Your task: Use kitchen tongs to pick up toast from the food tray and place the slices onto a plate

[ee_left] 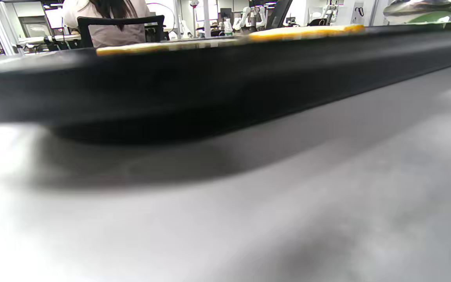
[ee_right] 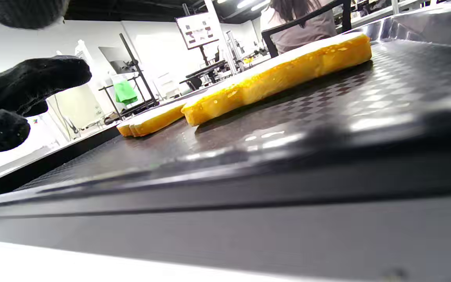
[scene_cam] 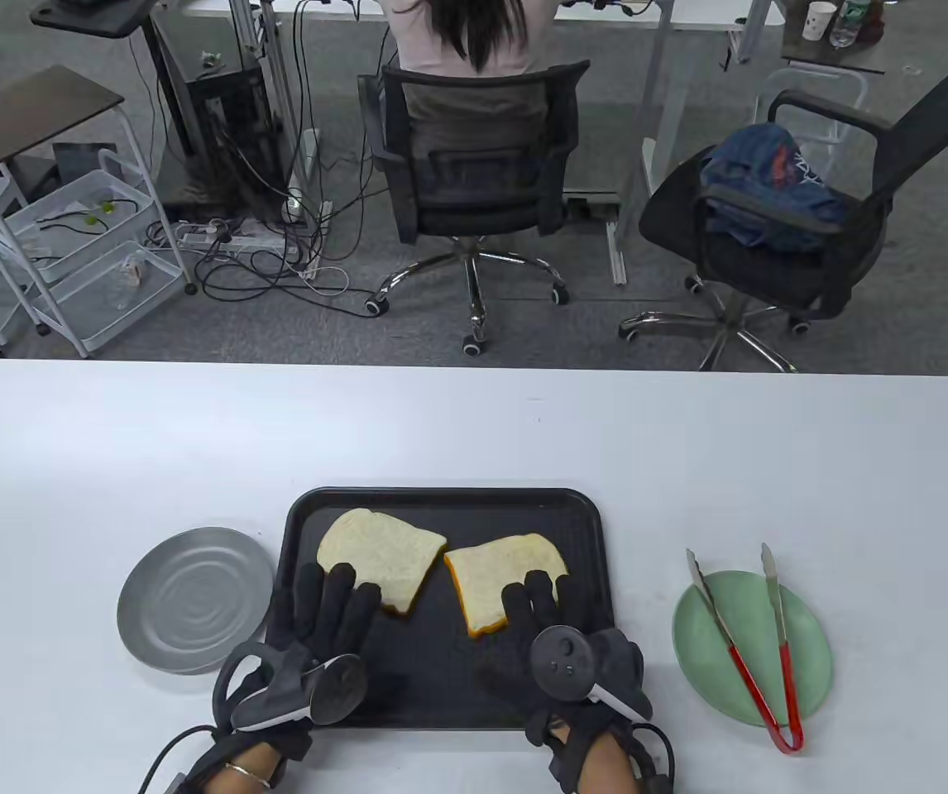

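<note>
Two toast slices lie on the black food tray (scene_cam: 457,509): the left slice (scene_cam: 379,554) and the right slice (scene_cam: 495,575). My left hand (scene_cam: 333,608) lies flat on the tray, fingers straight, fingertips over the near edge of the left slice. Over the tray's near right part my right hand (scene_cam: 540,604) also lies flat, fingertips on the right slice. The red-handled metal tongs (scene_cam: 751,637) rest across the green plate (scene_cam: 805,653) right of the tray, untouched. The right wrist view shows both slices (ee_right: 280,74) edge-on on the tray (ee_right: 327,117).
A grey metal plate (scene_cam: 193,600) sits left of the tray. The white table (scene_cam: 474,422) stretches bare behind the tray. Beyond its far edge stand office chairs, a seated person and a wire cart.
</note>
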Tool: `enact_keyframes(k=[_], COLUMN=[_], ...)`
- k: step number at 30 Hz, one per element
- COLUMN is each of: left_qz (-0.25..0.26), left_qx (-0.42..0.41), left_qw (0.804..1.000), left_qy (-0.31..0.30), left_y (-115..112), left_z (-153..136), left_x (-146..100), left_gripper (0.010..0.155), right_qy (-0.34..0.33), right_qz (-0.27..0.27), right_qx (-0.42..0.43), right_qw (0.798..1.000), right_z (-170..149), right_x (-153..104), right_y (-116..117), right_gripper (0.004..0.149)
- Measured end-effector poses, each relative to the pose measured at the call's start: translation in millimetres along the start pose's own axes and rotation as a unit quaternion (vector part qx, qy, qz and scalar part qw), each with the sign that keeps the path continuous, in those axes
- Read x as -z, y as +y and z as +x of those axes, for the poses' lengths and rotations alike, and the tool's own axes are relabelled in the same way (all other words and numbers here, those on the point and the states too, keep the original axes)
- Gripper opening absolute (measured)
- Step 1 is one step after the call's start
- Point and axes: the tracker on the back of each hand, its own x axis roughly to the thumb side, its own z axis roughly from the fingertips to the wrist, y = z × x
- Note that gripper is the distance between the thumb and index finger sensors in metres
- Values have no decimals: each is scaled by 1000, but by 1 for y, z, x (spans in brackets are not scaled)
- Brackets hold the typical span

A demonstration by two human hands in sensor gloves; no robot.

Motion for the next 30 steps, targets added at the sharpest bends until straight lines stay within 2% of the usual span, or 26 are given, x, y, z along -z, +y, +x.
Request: enact_keyframes(k=[30], left_qz=[-12], left_qx=[-11], left_qw=[1000], left_qy=[1], left_y=[2], left_z=[-1], left_x=[4], left_gripper=[96], right_qy=[2], right_qz=[5], right_qx=[8], right_qw=[1000], right_z=[-1], right_x=[-2], right_y=[-5], right_gripper=[96])
